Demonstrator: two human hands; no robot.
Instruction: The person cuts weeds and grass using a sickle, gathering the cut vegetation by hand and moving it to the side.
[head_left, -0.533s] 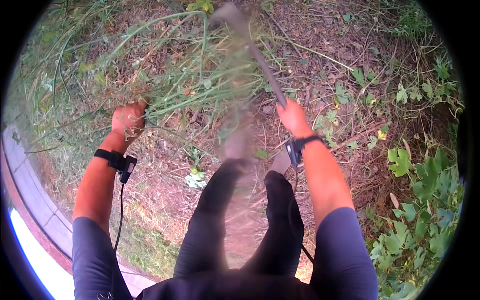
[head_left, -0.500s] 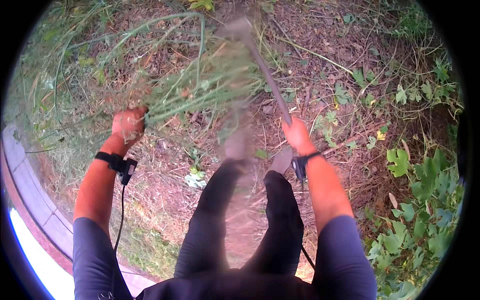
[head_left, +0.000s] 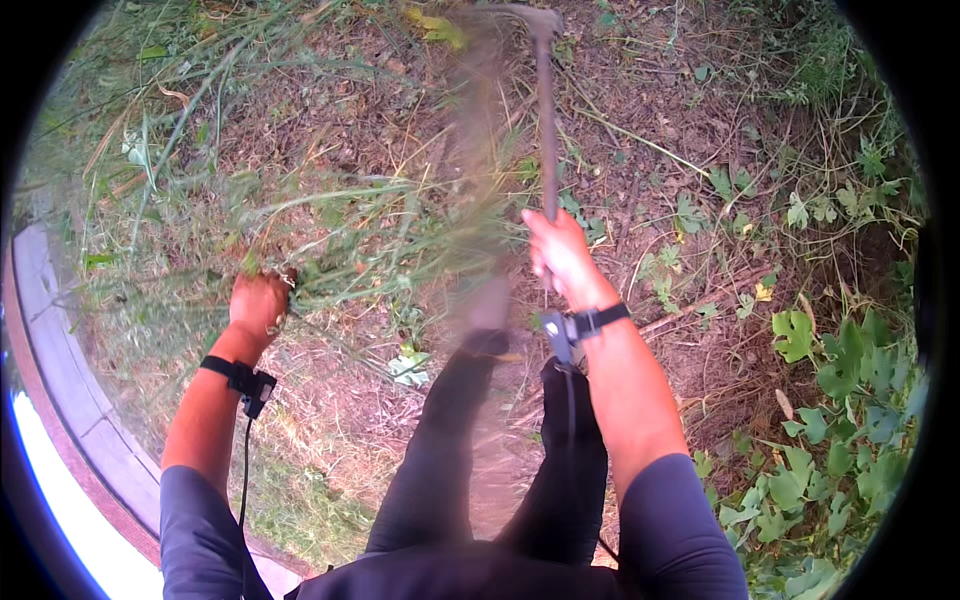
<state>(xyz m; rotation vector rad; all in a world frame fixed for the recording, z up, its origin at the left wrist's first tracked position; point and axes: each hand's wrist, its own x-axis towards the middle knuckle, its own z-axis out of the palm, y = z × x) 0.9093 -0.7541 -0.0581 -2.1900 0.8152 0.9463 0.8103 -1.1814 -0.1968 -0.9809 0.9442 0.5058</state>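
My right hand (head_left: 565, 255) is closed round the wooden handle of a sickle (head_left: 547, 120). The handle points away from me, and the blade at its far end turns to the left. My left hand (head_left: 260, 305) is closed on a bunch of long green grass stalks (head_left: 370, 215), which fan out to the right and away, blurred by motion. The stalks lie between the two hands, left of the sickle handle. My left palm is hidden by the fist and the stalks.
Dry litter and cut stems cover the ground (head_left: 640, 190). Leafy vines (head_left: 850, 400) grow at the right, and taller grass (head_left: 120, 110) stands at the far left. A paved strip (head_left: 75, 370) curves along the left. My legs (head_left: 440, 430) are below, a trailing stem (head_left: 640, 145) lies ahead.
The sickle has swung from leaning left to nearly straight ahead, its handle upright in view. My right hand has moved slightly left and away. My left hand has drawn nearer with the grass.
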